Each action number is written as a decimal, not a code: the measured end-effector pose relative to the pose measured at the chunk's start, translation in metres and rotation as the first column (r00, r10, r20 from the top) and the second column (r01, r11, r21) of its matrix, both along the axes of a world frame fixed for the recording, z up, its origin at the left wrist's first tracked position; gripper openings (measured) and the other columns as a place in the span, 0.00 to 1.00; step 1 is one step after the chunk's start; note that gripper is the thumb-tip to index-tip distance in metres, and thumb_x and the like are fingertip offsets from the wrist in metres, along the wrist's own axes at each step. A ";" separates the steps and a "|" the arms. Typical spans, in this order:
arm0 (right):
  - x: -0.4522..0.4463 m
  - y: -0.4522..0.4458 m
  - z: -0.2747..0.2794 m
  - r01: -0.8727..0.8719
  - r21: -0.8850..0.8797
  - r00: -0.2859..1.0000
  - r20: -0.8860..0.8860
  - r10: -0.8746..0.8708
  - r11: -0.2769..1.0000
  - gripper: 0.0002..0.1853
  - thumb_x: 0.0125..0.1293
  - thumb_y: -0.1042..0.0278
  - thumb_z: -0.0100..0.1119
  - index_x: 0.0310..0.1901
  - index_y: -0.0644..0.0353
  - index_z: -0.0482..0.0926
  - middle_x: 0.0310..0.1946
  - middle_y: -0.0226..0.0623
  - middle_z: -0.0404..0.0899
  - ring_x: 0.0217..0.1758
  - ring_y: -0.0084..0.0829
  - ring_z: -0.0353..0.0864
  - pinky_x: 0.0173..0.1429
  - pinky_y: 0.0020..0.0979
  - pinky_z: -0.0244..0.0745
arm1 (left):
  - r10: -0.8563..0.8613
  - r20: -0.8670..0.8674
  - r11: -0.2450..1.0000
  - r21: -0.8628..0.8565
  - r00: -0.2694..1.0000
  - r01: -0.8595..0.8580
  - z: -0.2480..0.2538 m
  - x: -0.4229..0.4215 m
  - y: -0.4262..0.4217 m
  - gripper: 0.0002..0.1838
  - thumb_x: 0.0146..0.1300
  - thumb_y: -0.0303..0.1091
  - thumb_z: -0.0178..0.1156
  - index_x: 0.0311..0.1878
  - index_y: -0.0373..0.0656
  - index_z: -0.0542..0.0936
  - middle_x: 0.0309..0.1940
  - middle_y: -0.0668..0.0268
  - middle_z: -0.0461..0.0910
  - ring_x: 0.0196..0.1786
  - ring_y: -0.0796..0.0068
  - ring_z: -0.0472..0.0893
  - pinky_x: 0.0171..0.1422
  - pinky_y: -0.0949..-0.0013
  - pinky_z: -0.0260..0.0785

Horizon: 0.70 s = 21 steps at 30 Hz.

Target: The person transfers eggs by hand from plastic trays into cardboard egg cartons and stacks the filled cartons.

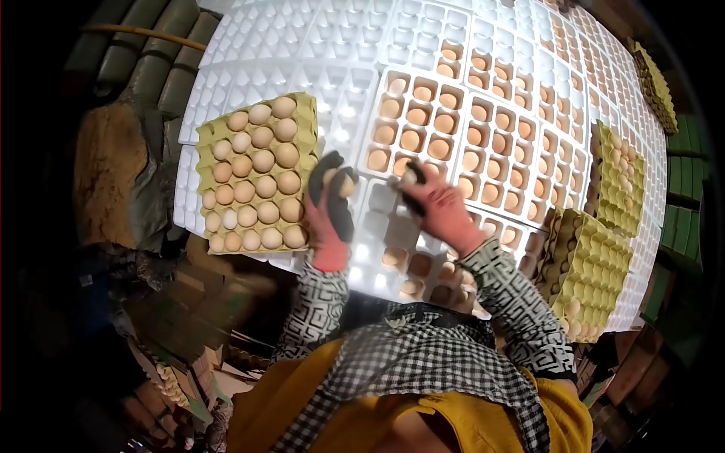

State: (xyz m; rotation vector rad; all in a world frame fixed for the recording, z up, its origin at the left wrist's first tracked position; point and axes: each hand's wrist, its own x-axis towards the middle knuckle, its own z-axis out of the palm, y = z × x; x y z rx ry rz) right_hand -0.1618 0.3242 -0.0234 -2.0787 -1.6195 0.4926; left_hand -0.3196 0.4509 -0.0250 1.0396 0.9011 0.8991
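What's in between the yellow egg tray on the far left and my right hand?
The head view shows your left hand there, gripping an egg, plus some empty white tray cells.

pale-brown oval egg [347,186] partly hidden by the pink-and-black gloved left hand [330,215], black fingers [412,202] blurred on the pink-gloved right hand [440,202], white moulded trays [294,23] cut by top edge, mustard-yellow cloth garment [294,411] cut by bottom edge, brown lower-left clutter [192,302] too dark to tell

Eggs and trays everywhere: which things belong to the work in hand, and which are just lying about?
In the work:
left hand, holding an egg
right hand, over the white trays
yellow tray of eggs

Apparently just lying about:
stick, upper left
brown slab, left
green stacks, far right
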 end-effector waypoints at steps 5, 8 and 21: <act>-0.023 -0.031 -0.020 -0.052 0.014 0.993 0.105 0.050 0.999 0.20 0.63 0.66 0.56 0.57 0.39 0.79 0.61 0.41 0.70 0.55 0.39 0.76 0.47 0.38 0.78 | -0.015 -0.536 0.619 0.658 0.844 0.429 -0.072 -0.005 -0.033 0.21 0.54 0.20 0.63 0.54 0.38 0.79 0.54 0.51 0.78 0.59 0.50 0.76 0.65 0.58 0.69; -0.019 -0.058 -0.032 -0.040 -0.042 0.969 0.240 0.049 0.998 0.22 0.63 0.65 0.56 0.60 0.39 0.78 0.62 0.40 0.69 0.56 0.39 0.75 0.52 0.39 0.76 | -0.028 -0.626 0.516 0.659 0.779 0.548 -0.096 -0.005 -0.029 0.20 0.54 0.28 0.64 0.52 0.39 0.80 0.55 0.54 0.76 0.61 0.49 0.73 0.68 0.52 0.64; 0.013 -0.258 0.082 0.540 0.382 0.823 -0.428 -0.375 0.750 0.27 0.53 0.73 0.63 0.59 0.62 0.76 0.60 0.50 0.72 0.65 0.49 0.71 0.68 0.43 0.68 | 0.129 -0.817 0.316 0.572 0.563 0.757 -0.060 0.021 -0.101 0.20 0.54 0.38 0.67 0.52 0.49 0.82 0.57 0.53 0.73 0.65 0.48 0.68 0.74 0.49 0.56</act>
